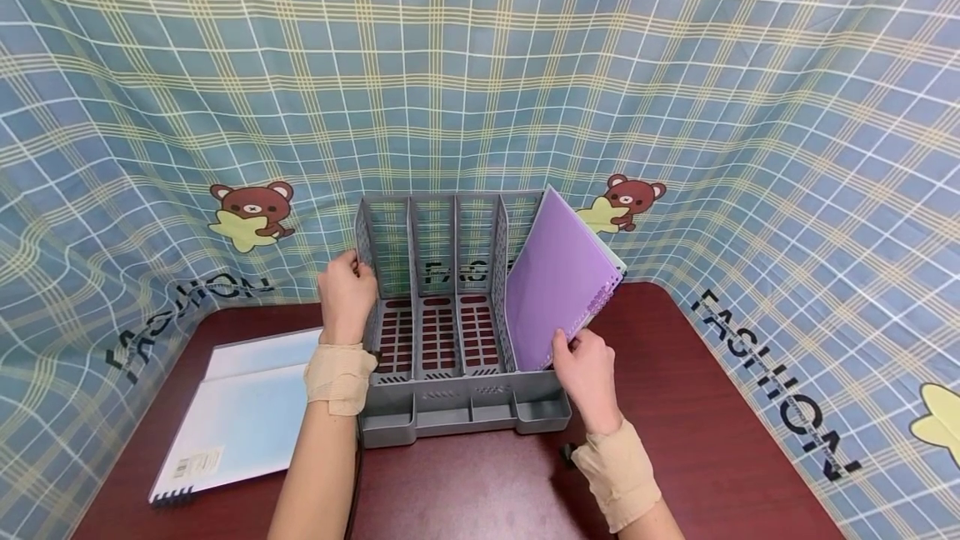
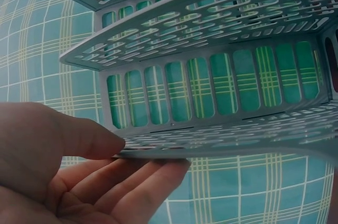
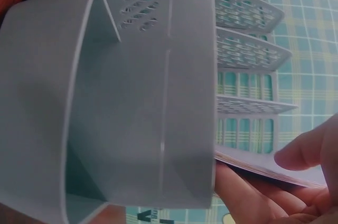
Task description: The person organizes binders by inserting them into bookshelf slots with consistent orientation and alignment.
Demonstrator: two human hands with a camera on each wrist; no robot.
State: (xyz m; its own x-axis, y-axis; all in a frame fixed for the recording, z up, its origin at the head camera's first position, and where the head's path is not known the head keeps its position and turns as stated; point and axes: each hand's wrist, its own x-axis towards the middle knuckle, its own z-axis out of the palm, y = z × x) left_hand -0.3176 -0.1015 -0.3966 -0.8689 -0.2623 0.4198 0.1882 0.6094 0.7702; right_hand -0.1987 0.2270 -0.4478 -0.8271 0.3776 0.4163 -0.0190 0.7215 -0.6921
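One big plaid cloth (image 1: 480, 90) wraps the scene, and below it spreads the dark red table (image 1: 480, 482). Standing on that, the grey file rack (image 1: 450, 417), dividers upright, little trays along its front! Off to the left, pale notebooks (image 1: 243, 423) lie flat, one overlapping the other. And the purple notebook (image 1: 558, 282), tilted in the rack's rightmost slot, upper corner poking out past the side! The right hand (image 1: 588, 367) has it, thumb and fingers pinching the near edge. The left hand (image 1: 347, 294)? Gripping the rack's left outer wall (image 2: 237, 142), thumb inside, fingers outside.
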